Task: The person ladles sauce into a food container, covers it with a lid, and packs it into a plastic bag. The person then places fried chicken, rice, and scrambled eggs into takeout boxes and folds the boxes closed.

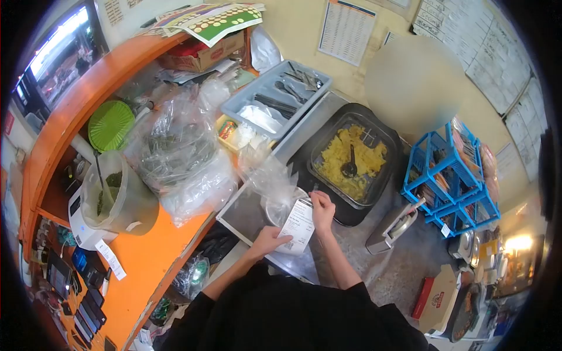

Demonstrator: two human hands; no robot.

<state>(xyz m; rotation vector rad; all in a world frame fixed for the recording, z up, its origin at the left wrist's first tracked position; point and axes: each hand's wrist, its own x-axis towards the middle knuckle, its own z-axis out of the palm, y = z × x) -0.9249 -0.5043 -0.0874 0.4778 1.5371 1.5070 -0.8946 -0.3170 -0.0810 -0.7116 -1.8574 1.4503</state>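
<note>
A white printed receipt is held up in front of me, over a round light-coloured container that it partly covers. My left hand is closed on the receipt's lower left edge, thumb on the paper. At the upper right corner, my right hand pinches the receipt with bent fingers. Just beyond the container a clear plastic bag stands bunched up. To the right of the bag, a black tray holds yellow food with a dark spoon in it.
A grey cutlery tray lies at the back. Piled plastic bags and a tall tub cover part of the orange counter. Rightward are a metal holder, blue baskets and a cardboard box.
</note>
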